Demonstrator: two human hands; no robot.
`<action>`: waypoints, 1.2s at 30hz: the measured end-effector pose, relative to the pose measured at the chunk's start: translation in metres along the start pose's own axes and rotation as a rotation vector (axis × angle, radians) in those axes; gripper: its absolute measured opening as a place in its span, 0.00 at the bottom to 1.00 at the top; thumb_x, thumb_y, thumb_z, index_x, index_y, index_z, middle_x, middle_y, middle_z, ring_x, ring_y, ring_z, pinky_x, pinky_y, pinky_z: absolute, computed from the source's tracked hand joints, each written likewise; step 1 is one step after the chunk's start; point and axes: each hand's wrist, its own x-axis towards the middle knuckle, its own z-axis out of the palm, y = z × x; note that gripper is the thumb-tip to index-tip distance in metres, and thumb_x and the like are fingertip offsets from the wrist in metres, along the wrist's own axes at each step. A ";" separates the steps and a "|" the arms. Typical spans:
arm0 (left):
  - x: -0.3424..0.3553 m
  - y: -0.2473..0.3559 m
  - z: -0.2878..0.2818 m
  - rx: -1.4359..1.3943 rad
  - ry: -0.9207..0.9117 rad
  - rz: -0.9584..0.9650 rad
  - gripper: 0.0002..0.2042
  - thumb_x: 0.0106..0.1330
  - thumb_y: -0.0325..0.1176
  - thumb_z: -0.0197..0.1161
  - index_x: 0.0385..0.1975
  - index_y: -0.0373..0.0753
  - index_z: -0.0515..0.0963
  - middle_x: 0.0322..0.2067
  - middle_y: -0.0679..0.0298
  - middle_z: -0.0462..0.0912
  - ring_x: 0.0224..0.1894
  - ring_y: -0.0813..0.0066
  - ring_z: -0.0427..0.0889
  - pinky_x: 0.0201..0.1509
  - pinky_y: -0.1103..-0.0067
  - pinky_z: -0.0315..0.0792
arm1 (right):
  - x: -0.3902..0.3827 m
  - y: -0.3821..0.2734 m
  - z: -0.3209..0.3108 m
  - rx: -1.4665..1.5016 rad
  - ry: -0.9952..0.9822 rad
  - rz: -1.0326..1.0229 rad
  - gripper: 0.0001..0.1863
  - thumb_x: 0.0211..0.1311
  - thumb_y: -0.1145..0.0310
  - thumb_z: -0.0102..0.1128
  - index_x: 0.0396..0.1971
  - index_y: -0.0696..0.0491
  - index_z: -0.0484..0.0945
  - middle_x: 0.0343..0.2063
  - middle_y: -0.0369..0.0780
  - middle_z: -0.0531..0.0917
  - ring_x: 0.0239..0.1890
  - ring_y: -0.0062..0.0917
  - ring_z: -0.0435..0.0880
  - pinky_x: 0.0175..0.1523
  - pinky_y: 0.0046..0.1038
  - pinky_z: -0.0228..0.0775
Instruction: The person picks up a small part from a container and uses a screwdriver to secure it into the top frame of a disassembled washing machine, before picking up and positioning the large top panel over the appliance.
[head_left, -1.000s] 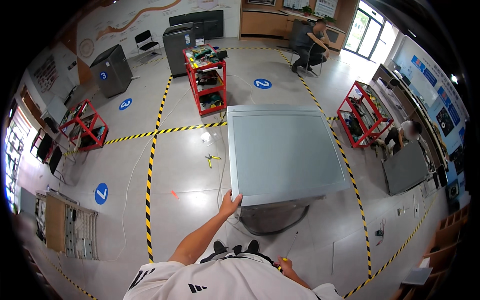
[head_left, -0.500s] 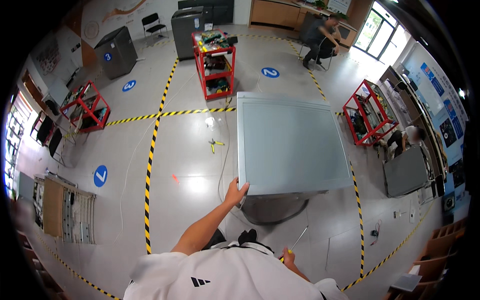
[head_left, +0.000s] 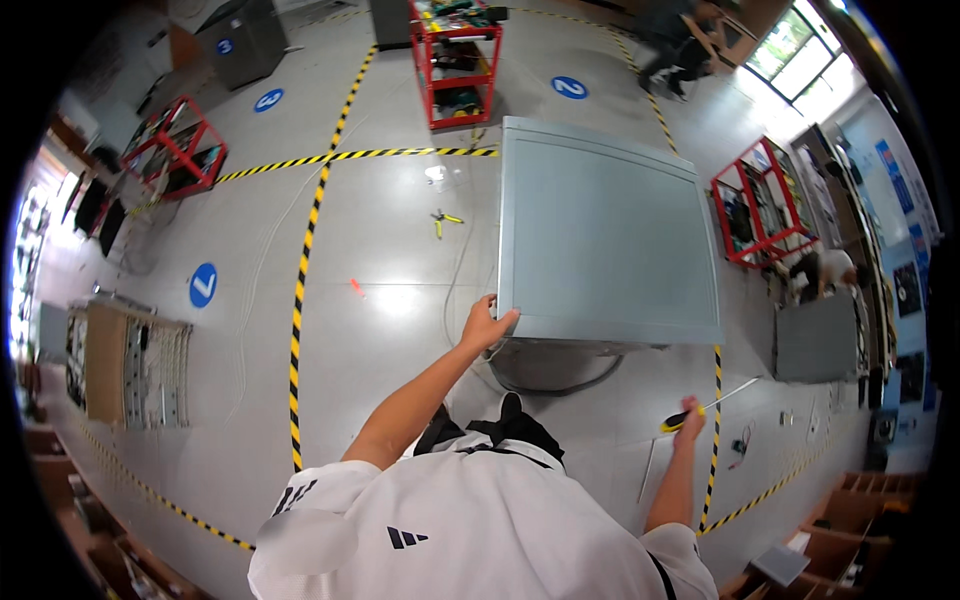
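A large grey box-shaped appliance [head_left: 610, 240] stands in front of me, its flat top panel facing up. At its near left corner, my left hand [head_left: 486, 325] is closed over the edge, thumb on top, with the other fingers partly hidden. My right hand [head_left: 690, 420] is out to the right, gripping the yellow-and-black handle of a screwdriver [head_left: 672, 424]. The long metal shaft points right and away from the appliance. Below the near side of the appliance a dark hose [head_left: 560, 388] curves over the floor.
Yellow-handled pliers [head_left: 440, 222] and an orange-red piece [head_left: 358, 288] lie on the floor to the left. Red tool carts [head_left: 460, 75] stand behind, left and right. Another person [head_left: 825, 272] works by a grey panel [head_left: 818, 335] at right; someone sits at the back. Thin cables cross the floor.
My right hand has swung out to the right and forward with the screwdriver. My left hand stays on the appliance's corner. The whole view has tilted lower.
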 end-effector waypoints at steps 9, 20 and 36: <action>0.059 0.056 -0.008 0.199 0.043 -0.125 0.42 0.48 0.59 0.64 0.51 0.23 0.67 0.46 0.42 0.74 0.48 0.54 0.76 0.50 0.70 0.70 | 0.241 -0.094 0.059 -0.142 -0.429 0.010 0.08 0.49 0.64 0.54 0.28 0.51 0.72 0.25 0.31 0.70 0.30 0.20 0.69 0.38 0.24 0.61; 0.119 0.063 0.000 0.189 0.138 -0.247 0.33 0.49 0.60 0.64 0.39 0.32 0.77 0.35 0.52 0.81 0.38 0.61 0.81 0.42 0.72 0.73 | 0.296 -0.100 0.137 -0.537 -0.482 0.327 0.12 0.43 0.55 0.55 0.24 0.44 0.68 0.23 0.32 0.68 0.27 0.24 0.69 0.32 0.34 0.62; 0.128 0.080 0.001 -0.289 0.060 -0.307 0.30 0.57 0.40 0.65 0.56 0.34 0.63 0.47 0.51 0.74 0.47 0.65 0.76 0.51 0.68 0.71 | 0.290 -0.087 0.146 -0.323 -0.342 0.163 0.05 0.46 0.67 0.56 0.21 0.52 0.72 0.21 0.32 0.71 0.25 0.20 0.69 0.33 0.23 0.61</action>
